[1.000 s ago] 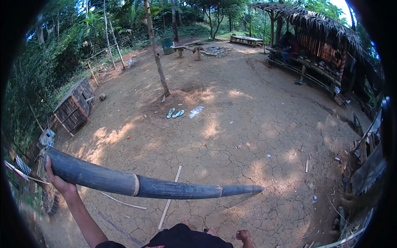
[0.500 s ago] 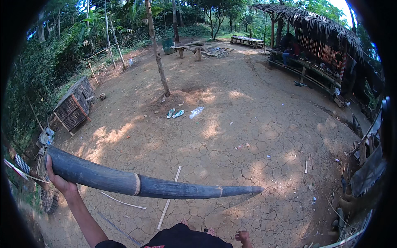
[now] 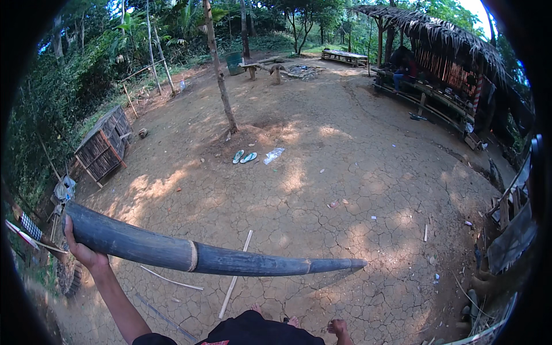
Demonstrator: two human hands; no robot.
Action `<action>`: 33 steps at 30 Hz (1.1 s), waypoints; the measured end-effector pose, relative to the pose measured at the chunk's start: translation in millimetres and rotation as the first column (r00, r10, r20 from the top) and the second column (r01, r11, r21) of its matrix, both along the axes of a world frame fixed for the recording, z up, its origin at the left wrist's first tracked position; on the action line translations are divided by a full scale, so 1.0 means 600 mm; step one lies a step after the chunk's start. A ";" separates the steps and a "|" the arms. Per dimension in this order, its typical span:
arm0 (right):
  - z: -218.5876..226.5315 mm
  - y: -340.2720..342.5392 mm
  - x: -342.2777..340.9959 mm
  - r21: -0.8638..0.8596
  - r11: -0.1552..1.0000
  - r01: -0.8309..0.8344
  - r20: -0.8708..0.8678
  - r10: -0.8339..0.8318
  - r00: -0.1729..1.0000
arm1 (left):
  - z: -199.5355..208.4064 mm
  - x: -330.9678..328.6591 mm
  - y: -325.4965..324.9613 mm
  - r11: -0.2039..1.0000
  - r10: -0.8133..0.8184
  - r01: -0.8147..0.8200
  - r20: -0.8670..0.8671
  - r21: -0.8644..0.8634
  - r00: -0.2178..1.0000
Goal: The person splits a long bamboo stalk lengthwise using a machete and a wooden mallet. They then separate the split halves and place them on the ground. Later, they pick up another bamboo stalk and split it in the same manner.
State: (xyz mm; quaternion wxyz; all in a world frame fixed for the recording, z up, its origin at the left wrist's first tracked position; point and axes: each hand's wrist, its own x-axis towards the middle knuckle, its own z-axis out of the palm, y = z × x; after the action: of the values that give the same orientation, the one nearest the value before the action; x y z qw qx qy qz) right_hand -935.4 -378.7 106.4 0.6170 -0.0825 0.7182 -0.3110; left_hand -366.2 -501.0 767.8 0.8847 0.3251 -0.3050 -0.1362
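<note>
A thick dark bamboo pole (image 3: pixel 241 260) slants across in front of me, its wide end high at the left and its thin end at the cracked ground on the right. Pale joint rings mark it. My left hand (image 3: pixel 86 250) grips the wide end from beneath, thumb up along its side; the far fingers are hidden behind the pole. Low by my body hangs my right hand (image 3: pixel 338 328), its fingers curled in and nothing visible in them. It is apart from the pole.
Thin split bamboo strips (image 3: pixel 234 282) lie on the ground below the pole. Farther off are a slim tree trunk (image 3: pixel 221 80), sandals (image 3: pixel 248 157), a plastic bag (image 3: pixel 273 155) and a slatted wooden crate (image 3: pixel 104 146). A person (image 3: pixel 406 68) sits under a thatched shelter (image 3: pixel 431 29).
</note>
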 end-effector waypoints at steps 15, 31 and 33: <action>0.004 -0.008 -0.004 0.018 0.998 -0.055 -0.067 0.056 0.996 | -0.004 0.003 0.000 1.000 -0.020 0.020 -0.002 -0.018 1.000; 0.007 -0.013 0.003 0.012 0.997 -0.079 -0.046 0.079 0.996 | -0.016 0.027 0.010 0.984 -0.162 0.163 0.026 -0.073 0.987; 0.000 -0.012 0.002 0.011 0.998 -0.056 -0.002 0.056 0.998 | -0.014 0.026 0.009 0.979 -0.182 0.185 0.041 -0.088 0.983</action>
State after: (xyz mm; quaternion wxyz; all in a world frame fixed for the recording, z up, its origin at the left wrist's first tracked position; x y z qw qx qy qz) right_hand -934.3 -386.0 106.6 0.6250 -0.0996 0.7181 -0.2893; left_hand -350.6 -495.9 759.3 0.8772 0.2573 -0.3541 -0.1976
